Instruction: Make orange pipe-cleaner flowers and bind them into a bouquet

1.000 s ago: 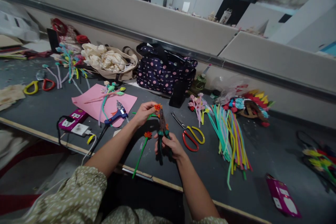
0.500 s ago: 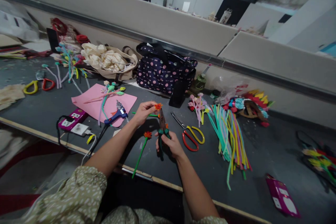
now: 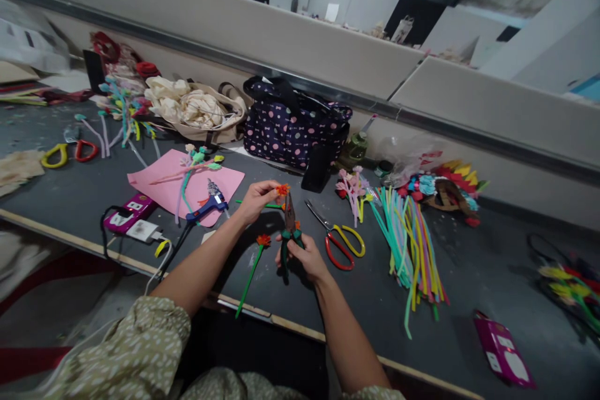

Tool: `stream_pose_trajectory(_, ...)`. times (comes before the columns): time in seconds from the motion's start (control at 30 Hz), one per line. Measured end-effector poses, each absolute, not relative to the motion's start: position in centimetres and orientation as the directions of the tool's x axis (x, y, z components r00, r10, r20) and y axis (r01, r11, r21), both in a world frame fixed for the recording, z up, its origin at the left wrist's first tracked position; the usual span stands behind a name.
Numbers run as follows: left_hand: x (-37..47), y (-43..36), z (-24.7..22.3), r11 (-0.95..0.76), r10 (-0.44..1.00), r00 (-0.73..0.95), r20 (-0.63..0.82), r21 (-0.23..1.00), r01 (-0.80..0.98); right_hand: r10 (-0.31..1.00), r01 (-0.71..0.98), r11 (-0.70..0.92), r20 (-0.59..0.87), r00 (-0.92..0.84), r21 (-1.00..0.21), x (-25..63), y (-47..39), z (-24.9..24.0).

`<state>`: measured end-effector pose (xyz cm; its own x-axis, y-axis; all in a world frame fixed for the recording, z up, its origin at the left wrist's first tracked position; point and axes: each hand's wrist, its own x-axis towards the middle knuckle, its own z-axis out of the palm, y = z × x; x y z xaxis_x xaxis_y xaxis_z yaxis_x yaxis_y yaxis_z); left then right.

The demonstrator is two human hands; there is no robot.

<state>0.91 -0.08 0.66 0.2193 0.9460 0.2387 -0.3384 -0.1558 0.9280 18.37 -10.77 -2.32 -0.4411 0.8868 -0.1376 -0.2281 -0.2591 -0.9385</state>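
Between the fingertips of my left hand point(image 3: 259, 199) is an orange pipe-cleaner flower point(image 3: 282, 190). My right hand point(image 3: 304, 255) is wrapped round the green handles of a pair of pliers point(image 3: 289, 225), whose jaws point up close beside that flower. Whether the jaws touch it I cannot tell. On the table in front of me lies another orange flower point(image 3: 263, 240) with a green stem point(image 3: 249, 281). A green pipe cleaner point(image 3: 272, 205) lies partly behind my left hand. Some orange bits show behind the pliers. Scissors point(image 3: 342, 244) with red and yellow handles rest right of my right hand.
A blue glue gun point(image 3: 209, 205) lies on pink paper point(image 3: 145, 176) to the left, near a purple power strip point(image 3: 131, 212). Colourful pipe cleaners point(image 3: 415, 250) are bundled at right, with a purple box-like device point(image 3: 504, 350) beyond. A dotted bag point(image 3: 290, 128) and phone point(image 3: 317, 169) stand behind.
The pliers' handles and the fingers of my right hand have shifted very slightly. My left hand still holds the orange flower in the same place.
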Motion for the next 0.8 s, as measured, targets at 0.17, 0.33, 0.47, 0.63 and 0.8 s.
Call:
stream_pose_trajectory(0.17,0.8,0.1,0.4,-0.168,0.939,0.232,0.255,0.925,-0.34,0.905,-0.221,-0.228,-0.123,-0.408,-0.948,18.4,-10.7,-2.6)
stream_pose_trajectory(0.33,0.8,0.2,0.2,-0.182,0.939,0.223,0.263,0.928,-0.326,0.925,-0.196,-0.186,-0.104,-0.366,-0.963,18.3,-10.6,-3.0)
stream_pose_trajectory(0.47,0.6,0.4,0.2,-0.194,0.94,0.215,0.266,0.932,-0.307,0.935,-0.159,-0.16,-0.098,-0.34,-0.974,18.3,-10.5,-3.3)
stream_pose_trajectory(0.63,0.4,0.4,0.4,-0.208,0.938,0.219,0.269,0.941,-0.266,0.965,-0.055,-0.081,-0.065,-0.255,-0.995,18.2,-10.5,-3.6)
stream_pose_trajectory(0.8,0.6,0.5,0.3,-0.197,0.944,0.211,0.252,0.948,-0.252,0.973,-0.033,-0.083,-0.074,-0.22,-0.996,18.1,-10.4,-3.6)
